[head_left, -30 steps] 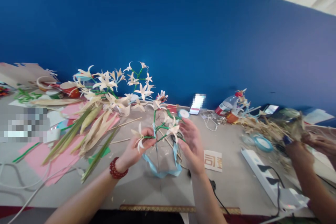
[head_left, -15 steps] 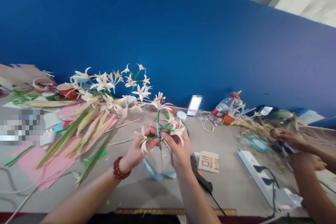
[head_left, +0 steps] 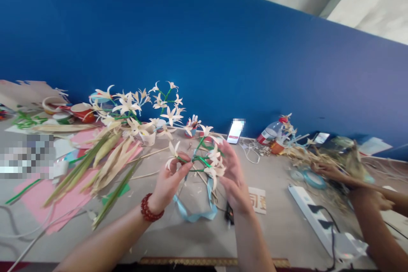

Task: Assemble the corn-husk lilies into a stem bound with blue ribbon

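My left hand (head_left: 168, 182), with a red bead bracelet at the wrist, pinches the green stem of a small flower sprig (head_left: 204, 159) with cream paper blossoms. My right hand (head_left: 234, 178) sits just right of the sprig, its fingers spread and touching the blossoms. A light blue ribbon (head_left: 194, 210) hangs from the sprig and loops onto the grey table (head_left: 280, 221) below both hands.
A bunch of finished cream flowers (head_left: 140, 108) and dried husk leaves (head_left: 108, 157) lie at the left on pink paper (head_left: 38, 195). A phone (head_left: 235, 131), a bottle (head_left: 270, 131) and a white power strip (head_left: 318, 216) sit to the right. Another person's hands (head_left: 344, 178) handle dried straw at far right.
My right hand has let go of the stem and spread its fingers beside the blossoms. The sprig has tilted to the right. The other person's hands shifted among the straw.
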A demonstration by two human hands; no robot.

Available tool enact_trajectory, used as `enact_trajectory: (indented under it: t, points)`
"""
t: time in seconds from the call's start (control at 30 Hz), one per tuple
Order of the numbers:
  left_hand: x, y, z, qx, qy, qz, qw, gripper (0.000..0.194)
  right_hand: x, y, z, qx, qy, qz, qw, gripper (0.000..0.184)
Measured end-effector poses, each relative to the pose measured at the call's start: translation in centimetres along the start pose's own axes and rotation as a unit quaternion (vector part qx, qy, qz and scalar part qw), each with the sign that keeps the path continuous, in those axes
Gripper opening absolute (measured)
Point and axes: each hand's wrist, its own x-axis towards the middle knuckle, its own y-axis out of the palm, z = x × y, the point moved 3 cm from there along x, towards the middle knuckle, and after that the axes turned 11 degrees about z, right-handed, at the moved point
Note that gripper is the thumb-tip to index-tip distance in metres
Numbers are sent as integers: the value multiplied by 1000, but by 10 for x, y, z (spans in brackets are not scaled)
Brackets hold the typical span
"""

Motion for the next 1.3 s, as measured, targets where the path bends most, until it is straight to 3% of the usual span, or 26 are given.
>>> enact_trajectory:
  t: [0.1, 0.17, 0.3, 0.4, 0.6, 0.8, 1.0, 1.13, 1.3]
  points:
    - [0, 3, -3, 16, 16, 8, 1000, 10, -1, -13, 15, -98, -85, -59, 990, 58]
    - [0, 4, -3, 23, 19, 13, 999, 9, 0, -18, 28, -211, -142, -81, 964, 38]
    - [-1, 7, -1, 33, 22, 34, 999, 7, 7, -17, 49, -409, -203, 3, 890, 27]
    - [-2, 6, -2, 58, 24, 52, 997, 6, 13, -17, 55, -449, -211, 49, 867, 27]
    - [-2, 6, -10, 128, 10, 77, 989, 9, 15, -12, 58, -514, -219, 82, 825, 26]
    - [-4, 7, -11, 162, 3, 69, 984, 13, 8, 1, 64, -585, -255, 31, 769, 27]
    - [-5, 15, -26, 225, 20, 74, 971, 15, 1, 1, 60, -620, -293, 2, 728, 28]
    - [-7, 17, -31, 269, 38, 59, 961, 15, 3, 1, 63, -627, -301, -4, 719, 22]
    - [-9, 16, -34, 288, 52, 52, 955, 13, 10, 3, 68, -594, -272, 7, 757, 16]
